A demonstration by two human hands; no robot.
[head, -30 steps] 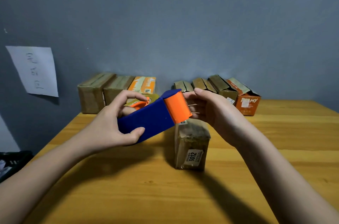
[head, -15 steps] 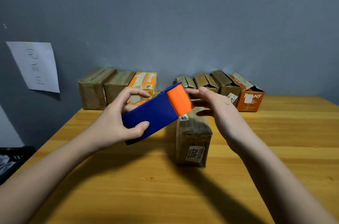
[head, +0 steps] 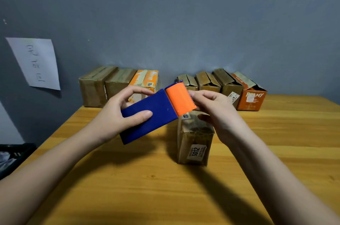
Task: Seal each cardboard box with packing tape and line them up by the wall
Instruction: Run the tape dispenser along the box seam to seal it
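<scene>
Holding the dispenser (head: 152, 112) above the desk (head: 147, 188), the left hand (head: 117, 114) wraps thumb and fingers round its blue body, while the right hand (head: 213, 110) picks at the orange toothed end; whether it has the tape end pinched I cannot tell. The box (head: 195, 138) to be sealed stands mid-desk, just below the dispenser's orange end, with seven more boxes along the far edge by the wall (head: 184, 22). Risks, as I judge them — fingertips scraping the teeth, or the tape end slipping back onto the roll and tearing crooked. Against the earlier frames the dispenser sits slightly lower and nearer the box, and the right fingers have closed in on the cutter — the box has not moved.
</scene>
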